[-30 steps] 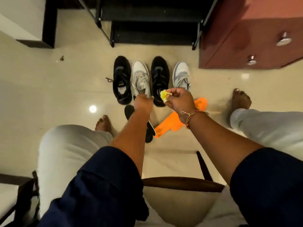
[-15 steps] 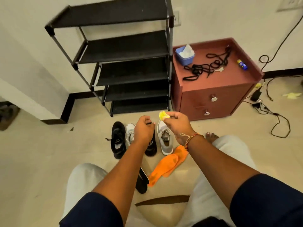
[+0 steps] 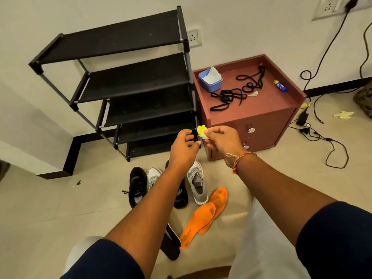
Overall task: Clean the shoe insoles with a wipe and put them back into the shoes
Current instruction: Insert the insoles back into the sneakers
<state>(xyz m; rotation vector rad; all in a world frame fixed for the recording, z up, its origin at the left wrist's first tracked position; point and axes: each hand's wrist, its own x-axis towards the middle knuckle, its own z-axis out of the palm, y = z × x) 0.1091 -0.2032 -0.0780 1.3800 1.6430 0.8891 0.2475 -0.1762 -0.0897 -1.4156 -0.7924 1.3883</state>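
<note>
The right hand (image 3: pixel 223 140) pinches a small yellow wipe (image 3: pixel 202 130) at its fingertips, the left hand (image 3: pixel 184 150) is just beside it with loose fingers holding nothing, and 2 orange insoles (image 3: pixel 203 216) lie on the floor (image 3: pixel 60 208) below, next to 4 shoes (image 3: pixel 196 182).

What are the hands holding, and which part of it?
The right hand pinches a crumpled yellow wipe by its lower edge, between thumb and fingertips. The left hand holds nothing, its fingers loosely curled.
</note>
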